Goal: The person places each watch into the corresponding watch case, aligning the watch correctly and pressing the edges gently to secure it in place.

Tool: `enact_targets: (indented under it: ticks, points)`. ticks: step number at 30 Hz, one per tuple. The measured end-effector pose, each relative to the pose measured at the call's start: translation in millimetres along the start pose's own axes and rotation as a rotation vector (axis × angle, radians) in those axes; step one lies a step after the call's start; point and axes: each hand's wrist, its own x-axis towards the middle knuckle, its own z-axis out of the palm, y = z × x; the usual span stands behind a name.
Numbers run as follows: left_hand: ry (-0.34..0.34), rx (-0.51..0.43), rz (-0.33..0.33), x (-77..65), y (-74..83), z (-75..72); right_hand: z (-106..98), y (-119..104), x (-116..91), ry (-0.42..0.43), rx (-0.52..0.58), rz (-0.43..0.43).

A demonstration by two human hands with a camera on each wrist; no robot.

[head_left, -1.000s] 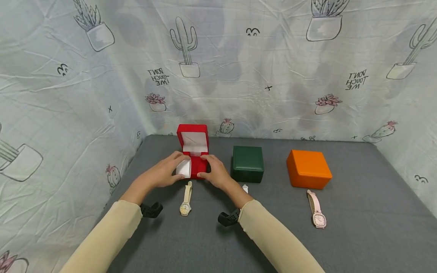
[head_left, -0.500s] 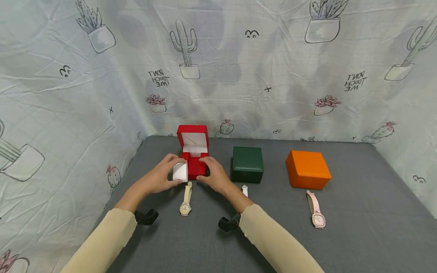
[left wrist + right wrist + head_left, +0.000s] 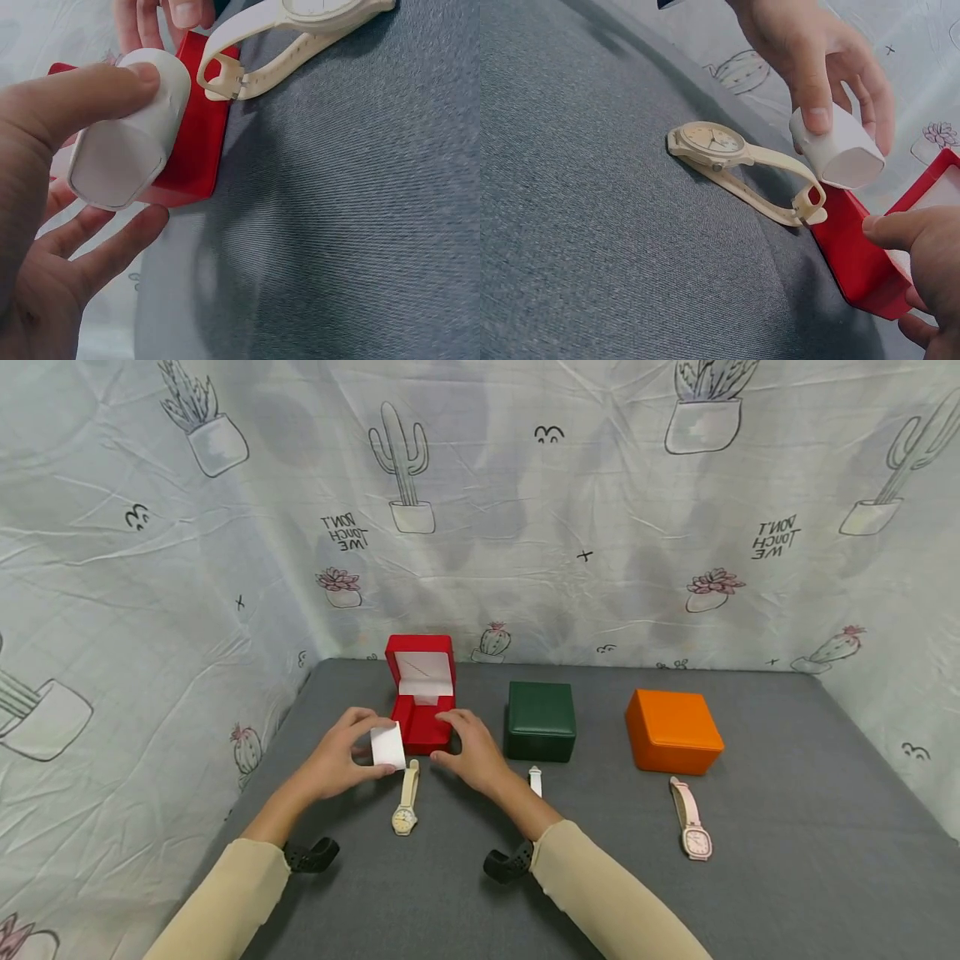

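My left hand (image 3: 336,758) grips a white watch cushion (image 3: 387,746) between thumb and fingers, just left of the red box's front. Its flat end faces the left wrist camera. The red watch box (image 3: 423,731) stands with its lid up, showing a white lining and a bare red inside. At its front right corner is my right hand (image 3: 474,752), thumb and fingers spread and relaxed, the thumb (image 3: 885,229) overlapping the box edge in the right wrist view. A cream watch (image 3: 404,818) lies buckled in front of the box, its strap end right by the cushion.
A closed green box (image 3: 540,720) stands to the right, with a white watch strap (image 3: 536,779) partly hidden behind my right forearm. Farther right are a closed orange box (image 3: 674,732) and a pink watch (image 3: 696,842). A cactus-print cloth (image 3: 525,527) hangs behind the grey table (image 3: 787,827).
My left hand has lifted the white cushion out of the red box and carried it left and toward me. The right hand has drawn slightly toward me and stays by the box.
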Motion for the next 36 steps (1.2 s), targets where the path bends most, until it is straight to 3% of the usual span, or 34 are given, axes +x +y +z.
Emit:
enact_targets:
  ticks: [18, 24, 36]
  points:
    - [0.088, -0.143, -0.039, -23.2, -13.3, 11.2, 3, -5, -18, 0.09, 0.09, -0.089]
    - [0.092, -0.141, -0.058, -30.2, -15.9, 12.5, 5, -5, -20, 0.075, 0.08, -0.129]
    - [0.113, -0.145, -0.065, -40.5, -16.8, 16.0, 10, -6, -26, 0.041, 0.057, -0.121]
